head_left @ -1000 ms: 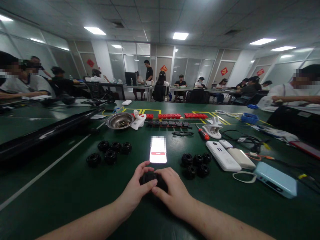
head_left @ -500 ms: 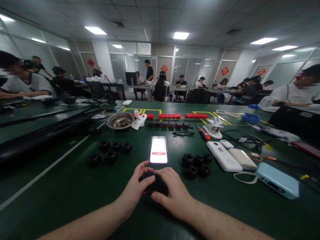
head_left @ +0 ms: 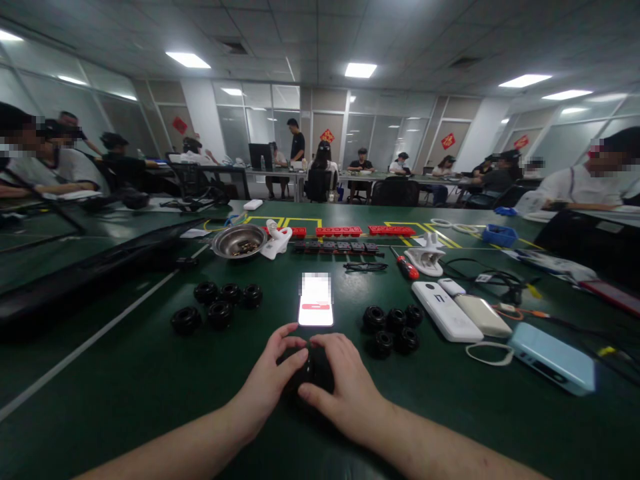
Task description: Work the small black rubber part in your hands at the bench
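Both hands meet over a small black wheel-like part [head_left: 311, 371] low on the green table [head_left: 125, 380]. My left hand [head_left: 273, 380] curls round its left side, thumb on top. My right hand [head_left: 345, 387] wraps its right side, fingers closed on it. Most of the part is hidden by my fingers. Just beyond my hands lies a lit phone [head_left: 316, 301]. A cluster of black wheels [head_left: 220, 303] sits to the left, another cluster of black wheels [head_left: 393, 327] to the right.
A metal bowl [head_left: 240, 241], white clamps, red strips [head_left: 340, 231] and a red-handled screwdriver [head_left: 406, 265] lie farther back. White power banks [head_left: 446, 311], a pale blue box [head_left: 553, 358] and cables are at right. Other people sit at both sides and at far tables.
My hands have turned the black part slightly between them; the right thumb has slid lower. The view has shifted a little.
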`<state>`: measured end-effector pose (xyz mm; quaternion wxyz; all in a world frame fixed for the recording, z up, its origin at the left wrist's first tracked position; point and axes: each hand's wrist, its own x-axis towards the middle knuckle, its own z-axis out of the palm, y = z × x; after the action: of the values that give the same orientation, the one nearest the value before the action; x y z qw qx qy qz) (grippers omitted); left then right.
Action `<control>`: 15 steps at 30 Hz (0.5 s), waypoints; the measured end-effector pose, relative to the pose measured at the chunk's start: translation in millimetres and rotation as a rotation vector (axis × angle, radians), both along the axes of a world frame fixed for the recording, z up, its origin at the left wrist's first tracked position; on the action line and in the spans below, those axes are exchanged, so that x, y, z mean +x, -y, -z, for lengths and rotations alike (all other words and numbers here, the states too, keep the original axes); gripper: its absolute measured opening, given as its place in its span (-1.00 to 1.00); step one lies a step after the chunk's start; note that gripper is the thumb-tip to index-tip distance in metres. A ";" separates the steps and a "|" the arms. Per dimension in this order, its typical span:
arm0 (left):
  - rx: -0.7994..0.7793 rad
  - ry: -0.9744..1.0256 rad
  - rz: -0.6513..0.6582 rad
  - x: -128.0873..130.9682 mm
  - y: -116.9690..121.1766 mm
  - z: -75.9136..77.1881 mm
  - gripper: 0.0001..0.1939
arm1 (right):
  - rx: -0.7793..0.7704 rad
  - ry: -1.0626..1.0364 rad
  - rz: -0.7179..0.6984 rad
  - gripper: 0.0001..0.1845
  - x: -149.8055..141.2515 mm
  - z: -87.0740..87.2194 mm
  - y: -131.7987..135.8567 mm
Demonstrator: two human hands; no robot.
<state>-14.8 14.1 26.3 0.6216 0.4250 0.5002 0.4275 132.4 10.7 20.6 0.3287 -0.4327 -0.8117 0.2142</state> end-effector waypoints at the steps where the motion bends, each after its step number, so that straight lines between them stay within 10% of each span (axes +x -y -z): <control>1: 0.007 -0.005 0.002 -0.4 0.0 0.1 -0.48 | -0.005 0.016 0.000 -0.59 0.1 0.5 -1.2; 15: -0.028 0.048 0.011 -0.6 -0.1 2.9 -0.38 | -0.046 -0.034 -0.136 -0.35 1.3 -0.6 -0.3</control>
<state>-15.4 14.2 23.4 0.6417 0.4086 0.4888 0.4271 133.7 11.1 21.2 0.3172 -0.3803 -0.8283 0.2620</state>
